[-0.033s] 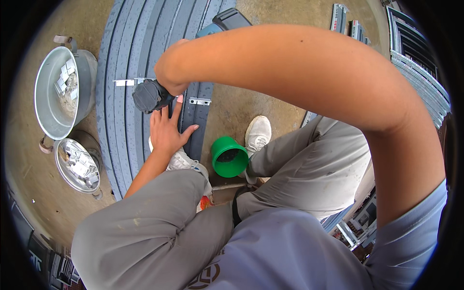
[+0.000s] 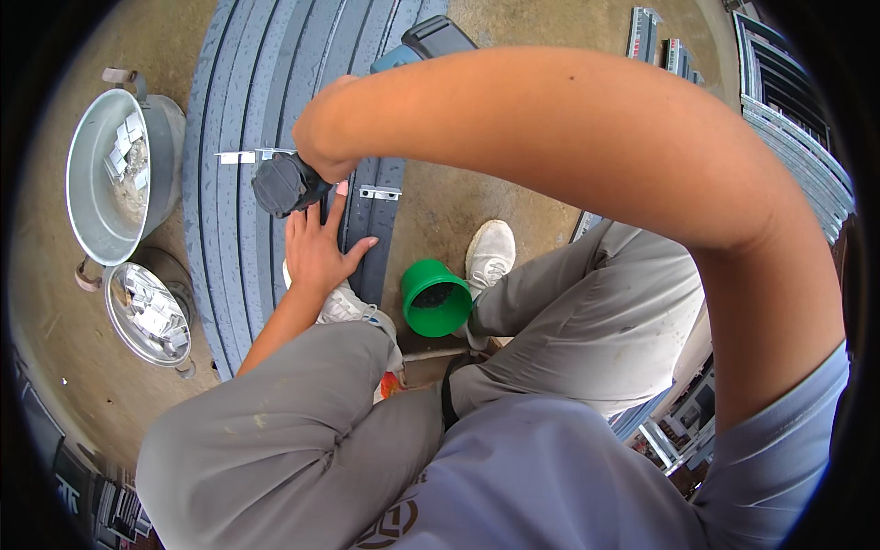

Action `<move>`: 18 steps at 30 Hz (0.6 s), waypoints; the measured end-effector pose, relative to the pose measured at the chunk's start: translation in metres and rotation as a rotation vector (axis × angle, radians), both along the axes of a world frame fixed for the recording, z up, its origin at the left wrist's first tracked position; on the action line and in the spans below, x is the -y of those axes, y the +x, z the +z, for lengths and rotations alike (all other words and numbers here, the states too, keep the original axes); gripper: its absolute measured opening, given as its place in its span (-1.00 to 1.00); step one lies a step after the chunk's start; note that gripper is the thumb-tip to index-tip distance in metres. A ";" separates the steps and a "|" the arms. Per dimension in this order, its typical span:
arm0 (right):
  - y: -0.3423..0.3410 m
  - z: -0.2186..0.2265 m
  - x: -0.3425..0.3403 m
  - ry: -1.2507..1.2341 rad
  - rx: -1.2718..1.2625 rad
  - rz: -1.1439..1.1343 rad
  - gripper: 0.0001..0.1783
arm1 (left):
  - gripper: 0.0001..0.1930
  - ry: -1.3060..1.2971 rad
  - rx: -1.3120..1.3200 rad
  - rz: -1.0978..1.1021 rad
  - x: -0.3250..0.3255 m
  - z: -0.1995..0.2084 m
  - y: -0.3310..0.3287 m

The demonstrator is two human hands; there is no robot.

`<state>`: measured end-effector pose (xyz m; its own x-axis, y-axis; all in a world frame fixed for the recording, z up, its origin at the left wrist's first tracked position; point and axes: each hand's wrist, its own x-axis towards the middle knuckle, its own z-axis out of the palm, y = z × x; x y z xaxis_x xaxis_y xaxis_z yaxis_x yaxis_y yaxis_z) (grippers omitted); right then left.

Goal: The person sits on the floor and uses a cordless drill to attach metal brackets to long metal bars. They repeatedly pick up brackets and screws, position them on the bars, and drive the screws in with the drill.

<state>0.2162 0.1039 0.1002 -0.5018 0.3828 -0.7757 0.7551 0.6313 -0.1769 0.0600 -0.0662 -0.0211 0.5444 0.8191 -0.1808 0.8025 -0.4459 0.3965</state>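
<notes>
My right hand (image 2: 328,124) is closed round a cordless power drill, its dark rounded body (image 2: 282,185) showing below the wrist. The drill's black and blue base (image 2: 426,44) sticks out beyond my forearm, which hides the handle and most of the fingers. My left hand (image 2: 317,247) lies with spread fingers on the grey metal profiles (image 2: 220,229), fingertips close to the drill's body. A small silver bracket (image 2: 379,192) sits on the profiles right of those fingertips. Another silver bracket (image 2: 236,158) lies across them left of the drill, partly hidden by it.
A green bucket (image 2: 435,321) with small dark pieces stands between my shoes. At left are a large metal pot (image 2: 165,147) and a smaller metal bowl (image 2: 180,353), both holding silver pieces. Stacked metal frames (image 2: 793,137) and profile bundles (image 2: 643,35) lie at the far right.
</notes>
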 end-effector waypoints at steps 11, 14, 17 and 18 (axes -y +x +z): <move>-0.006 0.009 -0.002 -0.034 0.065 0.068 -0.67 | -0.05 -0.002 -0.002 0.014 0.003 -0.003 0.000; -0.008 0.009 -0.002 -0.027 0.096 0.073 -0.67 | -0.05 0.021 0.000 0.011 0.002 -0.003 0.000; -0.011 0.008 0.001 0.005 0.122 0.065 -0.66 | -0.03 -0.012 0.002 0.018 0.003 -0.004 0.000; -0.012 0.006 0.002 0.014 0.119 0.054 -0.66 | -0.01 -0.035 0.001 0.022 0.003 -0.004 -0.001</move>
<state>0.2045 0.1018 0.1065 -0.4264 0.3690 -0.8259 0.7349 0.6736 -0.0785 0.0595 -0.0690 -0.0252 0.5268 0.8239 -0.2089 0.8113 -0.4141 0.4127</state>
